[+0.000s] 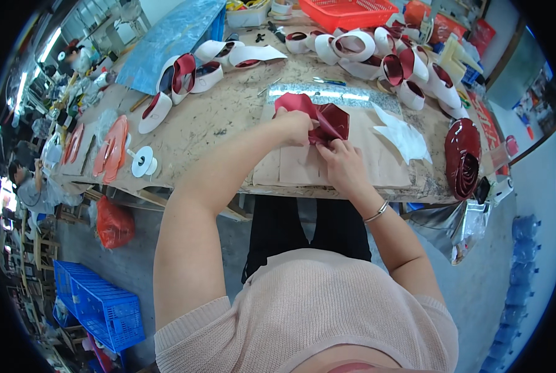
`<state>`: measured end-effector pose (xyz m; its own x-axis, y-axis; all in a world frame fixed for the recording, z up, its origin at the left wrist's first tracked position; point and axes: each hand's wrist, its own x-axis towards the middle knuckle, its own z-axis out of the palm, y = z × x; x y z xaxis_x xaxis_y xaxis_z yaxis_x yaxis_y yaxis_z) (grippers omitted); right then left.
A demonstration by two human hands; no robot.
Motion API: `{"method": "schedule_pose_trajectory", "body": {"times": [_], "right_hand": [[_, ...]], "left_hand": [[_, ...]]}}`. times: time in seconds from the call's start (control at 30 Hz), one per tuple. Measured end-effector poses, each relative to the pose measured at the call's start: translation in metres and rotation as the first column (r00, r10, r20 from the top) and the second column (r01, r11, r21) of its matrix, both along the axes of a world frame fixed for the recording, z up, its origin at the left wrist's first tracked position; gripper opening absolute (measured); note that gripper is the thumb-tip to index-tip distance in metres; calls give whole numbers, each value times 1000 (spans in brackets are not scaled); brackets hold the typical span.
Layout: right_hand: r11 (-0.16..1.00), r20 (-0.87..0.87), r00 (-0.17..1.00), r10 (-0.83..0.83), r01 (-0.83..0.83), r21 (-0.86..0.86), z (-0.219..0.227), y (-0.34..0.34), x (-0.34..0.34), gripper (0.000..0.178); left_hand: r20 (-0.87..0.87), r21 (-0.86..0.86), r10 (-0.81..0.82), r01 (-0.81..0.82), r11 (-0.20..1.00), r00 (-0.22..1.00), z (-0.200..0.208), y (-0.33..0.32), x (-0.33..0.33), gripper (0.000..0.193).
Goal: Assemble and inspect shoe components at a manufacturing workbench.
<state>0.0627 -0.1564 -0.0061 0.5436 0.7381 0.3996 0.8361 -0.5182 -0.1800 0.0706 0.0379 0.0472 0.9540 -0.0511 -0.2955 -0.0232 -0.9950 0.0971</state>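
Observation:
A folded piece of dark red, glossy leather-like material [333,120] is up off the worktable between my hands. My left hand [296,127] is closed on its left part, the thumb side uppermost. From the near side, my right hand [345,163] pinches its lower edge, fingers bent. Part of the piece is hidden behind my left hand. Underneath lies a flat beige board or sheet [377,168], and just beyond it a glass-like plate [359,95] reflects the light. A crumpled white sheet [403,138] rests to the right of my right hand.
White bands with red linings [185,78] stand in groups at the back left and back right. A dark red roll [463,158] sits at the right edge, a white spool [143,163] at the left. A red basket [346,13] stands behind; blue crates [97,304] are on the floor.

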Motion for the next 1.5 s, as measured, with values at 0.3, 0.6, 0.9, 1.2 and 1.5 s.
{"method": "schedule_pose_trajectory", "body": {"times": [0.3,0.6,0.9,1.2,1.5], "right_hand": [[994,170,985,29,-47,102,-6,21,-6,33],[993,72,994,79,-85,86,-10,27,-3,34],[994,-27,994,108,-108,27,-2,20,3,36],[988,134,986,96,-111,105,-6,34,-5,37],[994,76,991,106,-108,21,-8,41,-8,37]], "left_hand": [[-84,12,81,-80,997,993,16,-14,-2,50],[79,175,-454,436,883,887,22,34,-3,25],[-61,38,-24,27,999,998,10,26,-16,26],[-35,140,24,-18,990,999,10,11,-20,26],[248,228,-682,643,731,687,17,54,-14,23]]}}
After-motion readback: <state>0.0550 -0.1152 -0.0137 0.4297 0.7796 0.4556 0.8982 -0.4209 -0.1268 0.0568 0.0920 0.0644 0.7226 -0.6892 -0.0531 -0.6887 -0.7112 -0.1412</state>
